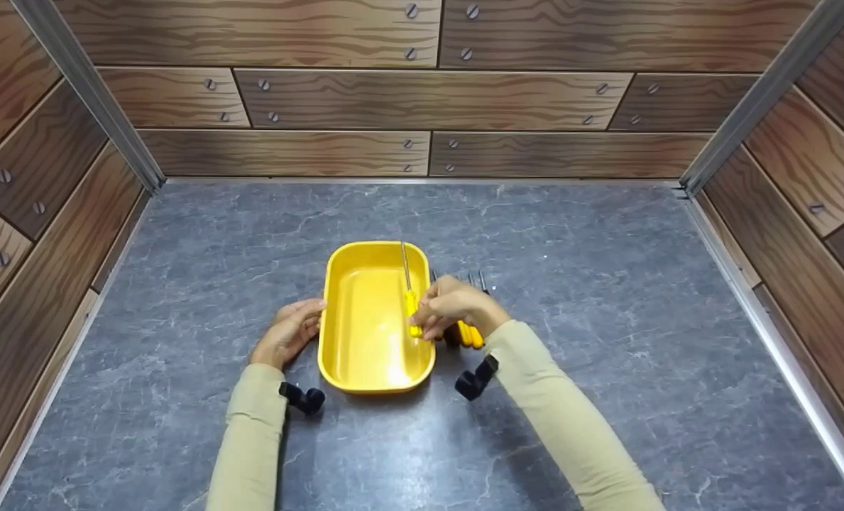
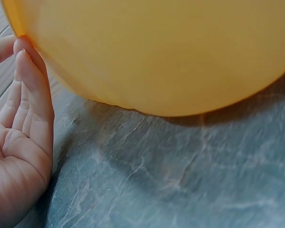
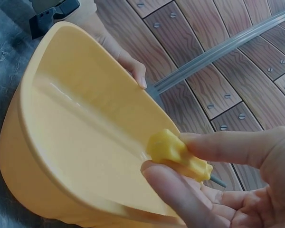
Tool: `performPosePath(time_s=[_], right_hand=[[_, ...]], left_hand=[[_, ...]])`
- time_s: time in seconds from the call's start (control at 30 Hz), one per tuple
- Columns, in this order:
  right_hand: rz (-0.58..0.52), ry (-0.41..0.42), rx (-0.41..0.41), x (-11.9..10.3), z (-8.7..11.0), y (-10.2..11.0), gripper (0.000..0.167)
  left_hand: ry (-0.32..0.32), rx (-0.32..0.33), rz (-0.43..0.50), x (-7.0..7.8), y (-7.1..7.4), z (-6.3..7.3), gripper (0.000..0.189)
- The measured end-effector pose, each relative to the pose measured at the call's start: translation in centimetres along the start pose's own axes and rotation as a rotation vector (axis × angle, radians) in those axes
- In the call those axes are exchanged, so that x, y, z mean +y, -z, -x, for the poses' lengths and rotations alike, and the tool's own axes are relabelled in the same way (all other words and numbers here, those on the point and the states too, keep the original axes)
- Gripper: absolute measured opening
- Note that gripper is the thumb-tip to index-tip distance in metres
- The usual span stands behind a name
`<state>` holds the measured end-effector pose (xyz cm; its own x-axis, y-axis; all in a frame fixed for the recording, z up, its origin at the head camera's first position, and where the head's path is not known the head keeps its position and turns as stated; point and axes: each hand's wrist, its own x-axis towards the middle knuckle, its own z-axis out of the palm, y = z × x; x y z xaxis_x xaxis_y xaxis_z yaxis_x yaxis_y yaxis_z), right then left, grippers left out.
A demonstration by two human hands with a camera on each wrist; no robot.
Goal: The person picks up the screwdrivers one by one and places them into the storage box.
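Note:
A yellow plastic tub [image 1: 375, 284], rectangular with rounded corners, sits on the grey tabletop between the two hands. At its left wall the left hand [image 1: 292, 330] holds the rim; fingertips [image 2: 23, 47] show at the edge in the left wrist view. Over the tub's right side, the right hand [image 1: 457, 309] pinches a screwdriver [image 3: 173, 153] by its yellow handle between thumb and fingers. In the head view, its metal shaft points toward the far wall. More screwdrivers with yellow handles [image 1: 471, 335] lie right of the tub, partly hidden under the right hand.
Wood-patterned walls [image 1: 429, 99] enclose the grey marbled table [image 1: 606, 298] at the back and both sides. Metal strips [image 1: 769, 333] run along the edges and corners. Each wrist carries a black camera mount [image 1: 475, 380].

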<state>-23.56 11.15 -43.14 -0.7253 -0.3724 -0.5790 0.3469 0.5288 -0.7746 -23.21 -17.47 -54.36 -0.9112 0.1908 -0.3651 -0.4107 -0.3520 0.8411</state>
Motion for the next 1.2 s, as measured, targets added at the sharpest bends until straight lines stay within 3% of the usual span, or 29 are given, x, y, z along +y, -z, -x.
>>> performPosePath(time_s=[0.27, 0.57, 1.2], right_hand=[[0.005, -0.024, 0.001, -1.0, -0.5, -0.5, 0.036], [-0.033, -0.017, -0.007, -1.0, -1.3, -1.7, 0.025], [-0.036, -0.017, -0.045, -1.6, -2.5, -3.8, 0.016]], left_hand=[[0.002, 0.01, -0.01, 0.0, 0.0, -0.1, 0.014], [0.004, 0.006, -0.005, 0.0, -0.1, -0.1, 0.022], [-0.007, 0.03, 0.012, 0.0, -0.1, -0.1, 0.017]])
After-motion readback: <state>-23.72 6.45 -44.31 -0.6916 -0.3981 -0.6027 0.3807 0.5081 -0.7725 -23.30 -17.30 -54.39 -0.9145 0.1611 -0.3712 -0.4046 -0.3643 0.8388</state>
